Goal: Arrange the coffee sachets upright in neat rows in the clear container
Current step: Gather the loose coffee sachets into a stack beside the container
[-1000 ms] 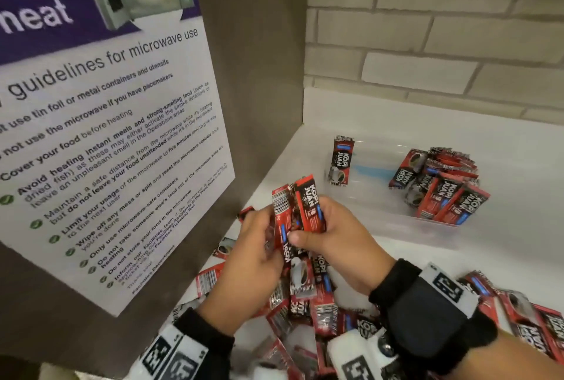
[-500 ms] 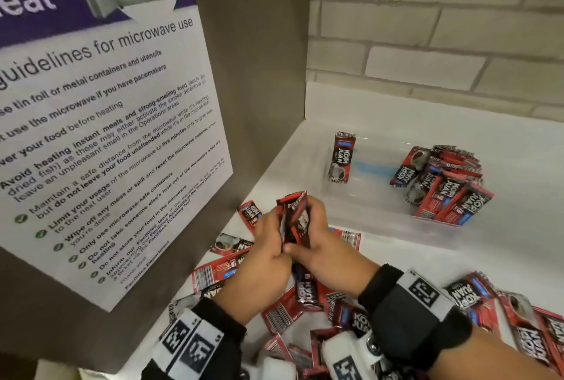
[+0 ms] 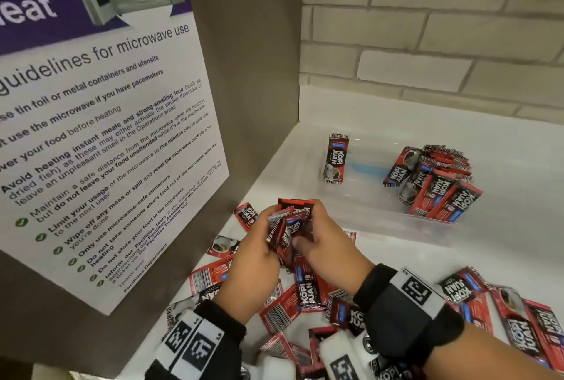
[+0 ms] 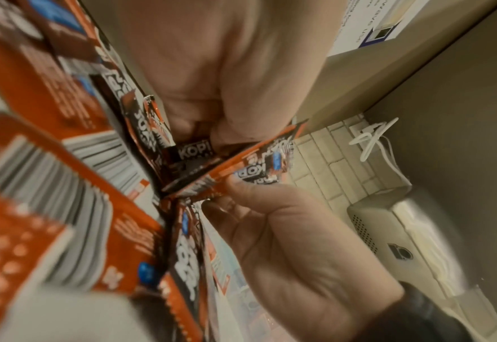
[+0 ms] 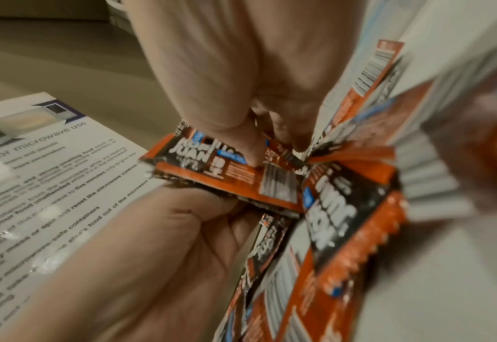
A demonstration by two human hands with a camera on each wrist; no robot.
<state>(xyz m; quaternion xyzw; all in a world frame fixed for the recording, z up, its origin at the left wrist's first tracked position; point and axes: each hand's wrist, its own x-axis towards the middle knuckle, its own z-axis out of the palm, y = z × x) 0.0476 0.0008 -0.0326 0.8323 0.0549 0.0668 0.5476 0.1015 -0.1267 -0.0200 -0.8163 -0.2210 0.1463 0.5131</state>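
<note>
The coffee sachets [image 3: 290, 227] being sorted sat as a small bunch pinched between both hands, just short of the clear container's [image 3: 396, 227] near wall. The left hand [image 3: 253, 257] curled its fingers around the bunch from one side, and the right hand [image 3: 326, 251] gripped it from the other, thumb pressed on a sachet face. Only the left wrist view showed the thumb and fingertips closing on the sachet edges [image 4: 200, 162]; the right wrist view alone showed a barcode side under the thumb [image 5: 241, 175]. The head view alone showed the container holding one upright sachet [image 3: 335, 158] at its left end and a leaning cluster [image 3: 433, 181] at its right. Loose sachets [image 3: 305, 294] lay in front of the container, cut off at the frame's bottom. Both wrist views were blurred, so the number held could not be counted.
</note>
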